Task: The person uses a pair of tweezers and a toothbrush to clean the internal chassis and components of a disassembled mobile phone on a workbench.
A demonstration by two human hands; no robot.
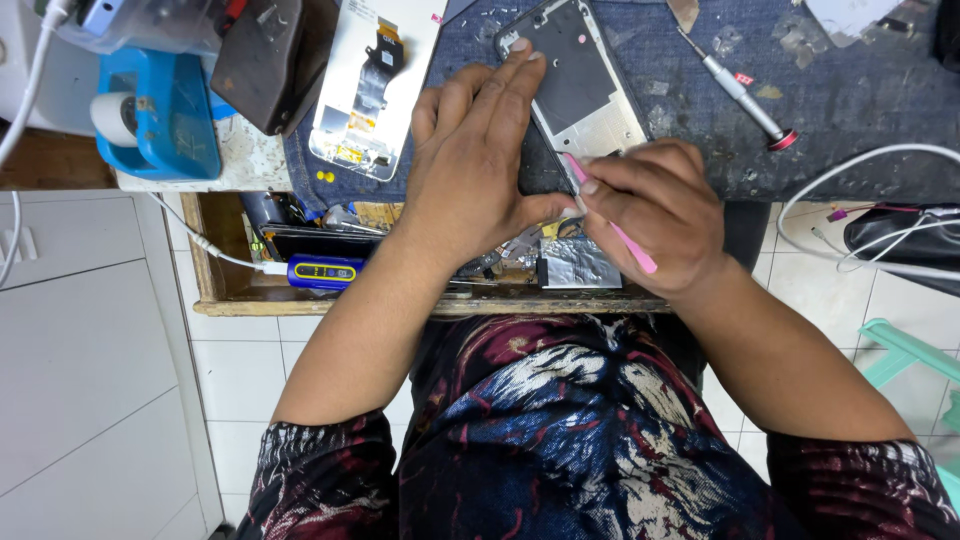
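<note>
An opened phone body (578,88), dark frame with a silver metal plate, lies on the dark work mat (850,110). My left hand (478,150) lies flat over its left and lower part, fingers stretched along the edge, holding it down. My right hand (655,215) grips a thin pink pry tool (612,220), its tip at the phone's lower edge close to my left thumb. The phone's lower end is hidden under both hands.
A detached white screen panel (375,85) lies left of the phone. A screwdriver (740,95) rests on the mat at right. An open wooden drawer (300,290) holds parts and a blue device (325,271). A blue tray (165,115) sits far left, white cables (850,170) right.
</note>
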